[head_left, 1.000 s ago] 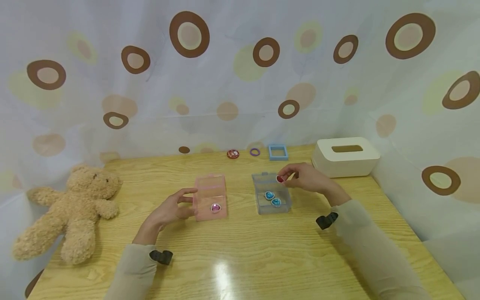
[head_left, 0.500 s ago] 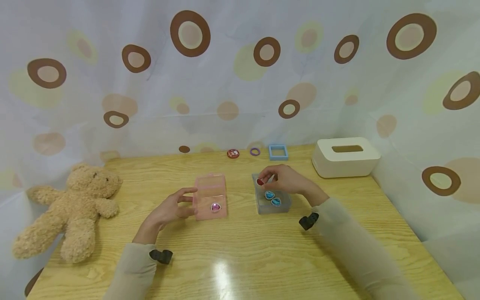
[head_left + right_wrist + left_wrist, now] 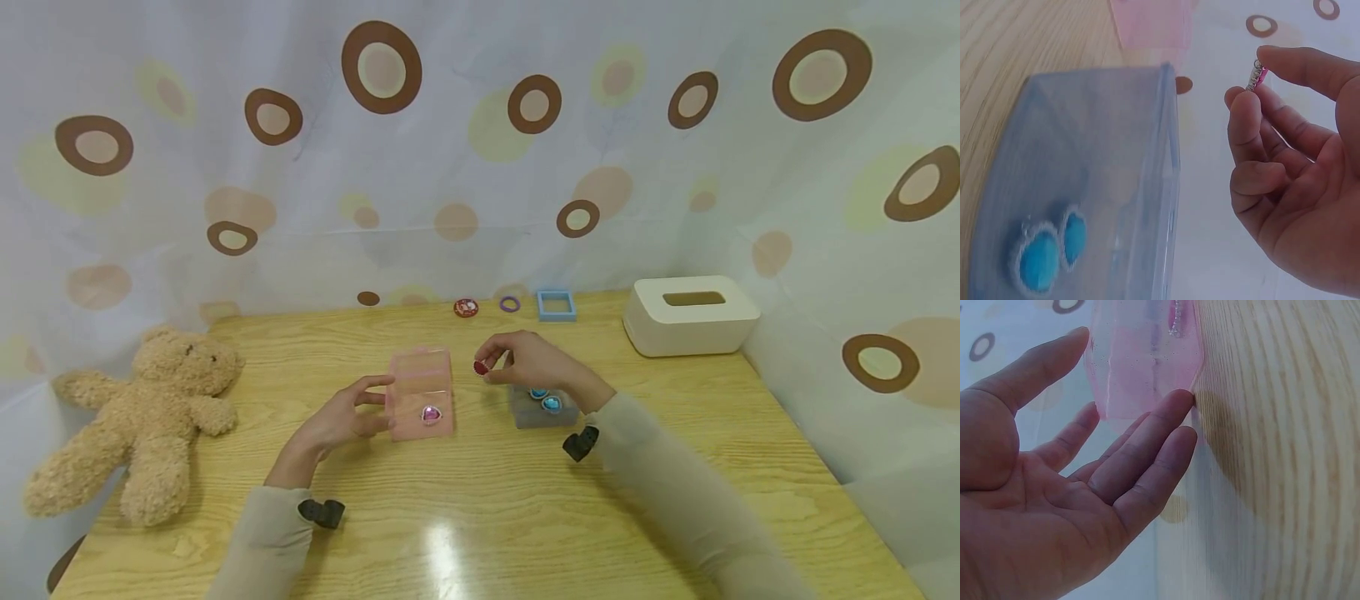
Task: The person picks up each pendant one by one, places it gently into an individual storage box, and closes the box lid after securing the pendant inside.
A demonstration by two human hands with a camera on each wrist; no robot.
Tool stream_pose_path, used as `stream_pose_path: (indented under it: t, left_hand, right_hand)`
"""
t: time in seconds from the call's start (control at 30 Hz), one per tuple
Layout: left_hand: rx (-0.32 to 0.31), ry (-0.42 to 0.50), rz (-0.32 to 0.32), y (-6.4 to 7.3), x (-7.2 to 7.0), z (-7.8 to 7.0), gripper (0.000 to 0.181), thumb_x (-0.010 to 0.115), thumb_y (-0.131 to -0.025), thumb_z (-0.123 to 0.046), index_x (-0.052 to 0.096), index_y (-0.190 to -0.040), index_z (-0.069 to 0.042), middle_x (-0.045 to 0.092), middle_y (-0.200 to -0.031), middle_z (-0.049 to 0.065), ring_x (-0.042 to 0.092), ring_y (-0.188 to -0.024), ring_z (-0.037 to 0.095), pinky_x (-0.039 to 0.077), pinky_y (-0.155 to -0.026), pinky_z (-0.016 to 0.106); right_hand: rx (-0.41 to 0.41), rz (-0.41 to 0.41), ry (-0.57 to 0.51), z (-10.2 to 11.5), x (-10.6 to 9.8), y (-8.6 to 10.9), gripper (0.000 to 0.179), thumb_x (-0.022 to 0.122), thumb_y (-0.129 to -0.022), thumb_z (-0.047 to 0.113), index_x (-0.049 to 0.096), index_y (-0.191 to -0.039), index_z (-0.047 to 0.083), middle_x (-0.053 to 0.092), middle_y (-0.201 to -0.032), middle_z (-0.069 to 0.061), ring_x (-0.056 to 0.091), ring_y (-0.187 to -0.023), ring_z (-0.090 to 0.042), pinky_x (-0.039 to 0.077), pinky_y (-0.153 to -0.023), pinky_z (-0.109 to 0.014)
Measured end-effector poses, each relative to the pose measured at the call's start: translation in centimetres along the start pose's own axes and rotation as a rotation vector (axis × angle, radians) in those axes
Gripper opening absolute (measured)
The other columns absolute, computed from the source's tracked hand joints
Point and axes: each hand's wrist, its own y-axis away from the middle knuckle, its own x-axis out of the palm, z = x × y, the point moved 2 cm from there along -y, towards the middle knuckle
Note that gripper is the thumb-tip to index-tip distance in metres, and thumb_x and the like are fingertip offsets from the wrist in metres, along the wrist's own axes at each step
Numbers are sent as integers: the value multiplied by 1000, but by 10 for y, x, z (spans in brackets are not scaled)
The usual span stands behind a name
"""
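My right hand (image 3: pixel 534 360) pinches a dark pink gem (image 3: pixel 481 367) with a sparkling silver edge between thumb and fingertips. It is raised between two open plastic boxes. Below and right of it, the blue-grey box (image 3: pixel 546 418) holds two blue gems (image 3: pixel 1039 261), partly covered by the hand in the head view. My left hand (image 3: pixel 351 417) has its fingers loosely spread at the left side of the pink box (image 3: pixel 420 374), fingertips right at its edge. Inside that box lies one pink gem (image 3: pixel 431 415). Only a sliver of this gem shows in the left wrist view.
Along the back of the wooden table lie a red patterned disc (image 3: pixel 466 308), a purple ring (image 3: pixel 510 304) and a light blue square frame (image 3: pixel 557 306). A cream tissue box (image 3: pixel 691 317) stands at the back right. A teddy bear (image 3: pixel 153 421) lies at the left.
My right hand has moved left with the dark pink gem, from above the blue-grey box's right side to the space between the boxes. My left hand has stayed put.
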Motion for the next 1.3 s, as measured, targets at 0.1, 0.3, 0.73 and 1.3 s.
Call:
stream_pose_path:
  t: [0.1, 0.3, 0.73, 1.3]
  left_hand:
    - [6, -7, -1, 0, 0, 0, 70, 68, -95, -15, 32, -155, -12, 43, -148, 30, 51, -129, 44, 54, -93, 46]
    - [0, -10, -4, 1, 0, -1, 70, 68, -94, -14, 32, -155, -12, 44, -147, 30, 53, -127, 42, 55, -92, 46]
    - [-18, 9, -7, 1, 1, -3, 71, 69, -94, -14, 32, -154, -11, 44, -147, 30, 55, -125, 41, 55, -89, 45]
    - [-20, -3, 3, 1, 1, -3, 69, 67, -95, -15, 32, -155, -11, 44, -147, 30, 63, -114, 32, 55, -87, 43]
  right_hand:
    - [-1, 9, 0, 6, 7, -6, 27, 72, -92, 23, 67, -118, 18, 70, -106, 1, 66, -85, -18, 53, -74, -27]
    - [-10, 27, 4, 16, 20, -18, 28, 72, -92, 22, 68, -119, 18, 71, -107, 2, 66, -87, -16, 53, -76, -26]
    - [-17, 95, 23, 30, 46, -34, 26, 71, -91, 17, 69, -117, 19, 71, -107, 2, 64, -81, -14, 51, -72, -25]
    - [32, 142, 61, 29, 77, -52, 20, 76, -87, 16, 72, -107, 17, 71, -93, 7, 61, -82, -7, 49, -74, -23]
